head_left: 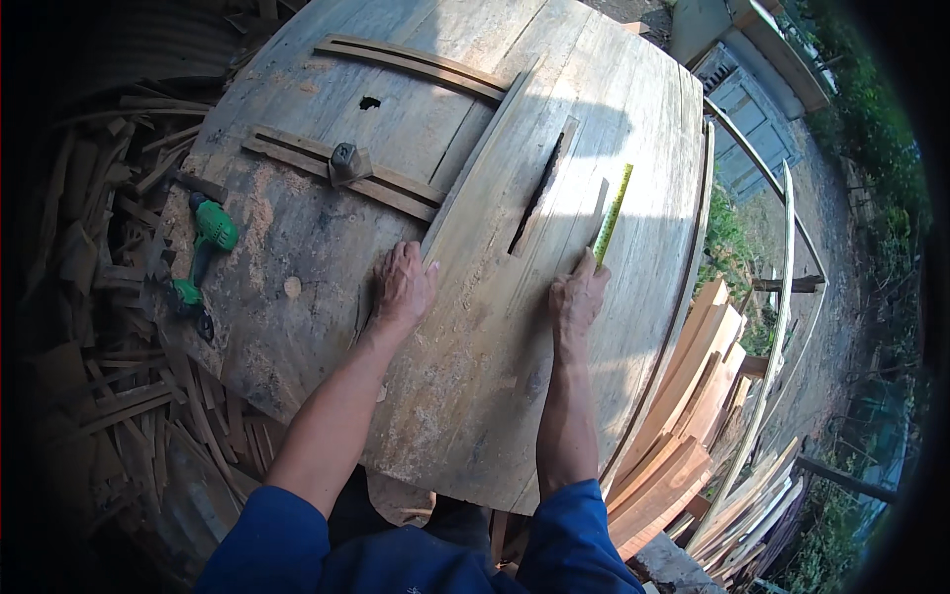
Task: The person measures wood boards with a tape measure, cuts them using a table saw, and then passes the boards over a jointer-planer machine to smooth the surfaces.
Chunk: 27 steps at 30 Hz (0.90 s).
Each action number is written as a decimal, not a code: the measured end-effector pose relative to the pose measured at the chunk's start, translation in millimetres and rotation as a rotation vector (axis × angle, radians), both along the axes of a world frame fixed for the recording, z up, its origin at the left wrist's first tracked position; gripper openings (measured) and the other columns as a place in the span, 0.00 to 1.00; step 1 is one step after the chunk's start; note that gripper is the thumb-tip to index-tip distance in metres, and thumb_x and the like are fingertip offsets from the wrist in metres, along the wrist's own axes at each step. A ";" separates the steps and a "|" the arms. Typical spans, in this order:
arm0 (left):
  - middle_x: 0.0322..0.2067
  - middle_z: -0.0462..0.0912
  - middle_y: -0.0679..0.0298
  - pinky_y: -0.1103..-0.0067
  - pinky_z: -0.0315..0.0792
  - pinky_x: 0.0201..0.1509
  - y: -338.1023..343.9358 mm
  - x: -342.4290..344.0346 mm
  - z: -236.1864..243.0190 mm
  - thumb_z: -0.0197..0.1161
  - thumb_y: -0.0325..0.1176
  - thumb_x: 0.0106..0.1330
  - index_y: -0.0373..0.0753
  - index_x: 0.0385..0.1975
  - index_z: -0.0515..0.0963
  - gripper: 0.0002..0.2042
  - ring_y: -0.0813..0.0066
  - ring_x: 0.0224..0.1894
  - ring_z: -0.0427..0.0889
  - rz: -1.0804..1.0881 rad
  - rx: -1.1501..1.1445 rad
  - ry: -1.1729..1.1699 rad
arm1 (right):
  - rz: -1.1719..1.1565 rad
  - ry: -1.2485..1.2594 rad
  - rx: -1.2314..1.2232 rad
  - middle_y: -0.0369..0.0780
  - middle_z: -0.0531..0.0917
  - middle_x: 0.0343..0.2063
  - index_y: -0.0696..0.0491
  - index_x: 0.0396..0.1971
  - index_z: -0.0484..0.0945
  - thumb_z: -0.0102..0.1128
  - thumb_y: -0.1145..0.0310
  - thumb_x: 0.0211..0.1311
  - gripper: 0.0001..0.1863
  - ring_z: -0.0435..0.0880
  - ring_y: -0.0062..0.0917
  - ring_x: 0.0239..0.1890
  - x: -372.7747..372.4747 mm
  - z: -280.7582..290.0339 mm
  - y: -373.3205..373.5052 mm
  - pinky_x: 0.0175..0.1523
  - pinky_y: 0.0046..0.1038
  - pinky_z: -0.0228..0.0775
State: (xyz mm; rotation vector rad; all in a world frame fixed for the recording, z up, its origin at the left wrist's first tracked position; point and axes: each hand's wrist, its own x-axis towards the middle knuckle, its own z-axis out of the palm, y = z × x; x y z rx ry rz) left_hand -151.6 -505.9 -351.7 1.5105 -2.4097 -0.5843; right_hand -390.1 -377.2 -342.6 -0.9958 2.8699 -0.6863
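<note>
My left hand (404, 285) has its fingers curled on the lower end of a long pale wooden strip (474, 165), which lies diagonally on a weathered wooden worktop (455, 356). My right hand (579, 295) grips a yellow tape measure (616, 213), its marked blade pointing away from me beside a dark slot (534, 198) in the boards. Two pairs of shorter slats (416, 69) lie crosswise left of the long strip, with a dark tool or block (345, 158) on the nearer pair.
A green power drill (214, 226) lies at the worktop's left edge. Offcuts (129, 406) are heaped on the left. Curved planks (663, 475) are stacked at lower right, near long thin rails (787, 267). A pale blue panel (742, 109) and greenery stand beyond.
</note>
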 end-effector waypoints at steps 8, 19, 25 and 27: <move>0.48 0.74 0.50 0.53 0.66 0.56 -2.4 -2.0 3.7 0.62 0.43 0.68 0.37 0.48 0.71 0.18 0.50 0.54 0.75 0.028 0.126 0.002 | 0.163 -0.075 -0.027 0.49 0.71 0.40 0.53 0.70 0.65 0.63 0.82 0.48 0.43 0.77 0.39 0.35 129.5 12.8 152.3 0.37 0.38 0.73; 0.51 0.73 0.48 0.51 0.68 0.60 0.8 -17.4 18.0 0.62 0.44 0.69 0.37 0.48 0.71 0.18 0.47 0.56 0.75 0.041 0.221 -0.025 | 0.569 -0.728 0.045 0.51 0.70 0.54 0.50 0.71 0.65 0.64 0.78 0.55 0.40 0.78 0.42 0.46 371.9 55.1 260.4 0.48 0.35 0.76; 0.52 0.73 0.47 0.54 0.69 0.61 5.9 -16.9 6.7 0.61 0.43 0.69 0.35 0.48 0.71 0.18 0.47 0.58 0.74 0.038 0.247 -0.010 | 0.805 -0.777 0.109 0.56 0.65 0.59 0.50 0.74 0.58 0.66 0.71 0.56 0.44 0.76 0.50 0.55 410.7 43.3 232.3 0.56 0.40 0.77; 0.54 0.73 0.47 0.54 0.69 0.62 2.6 -21.1 -22.3 0.61 0.44 0.69 0.35 0.52 0.71 0.21 0.47 0.59 0.73 0.044 0.228 0.040 | 0.808 -0.851 0.320 0.56 0.68 0.59 0.54 0.72 0.59 0.63 0.70 0.59 0.40 0.74 0.51 0.58 425.1 24.4 204.2 0.60 0.40 0.75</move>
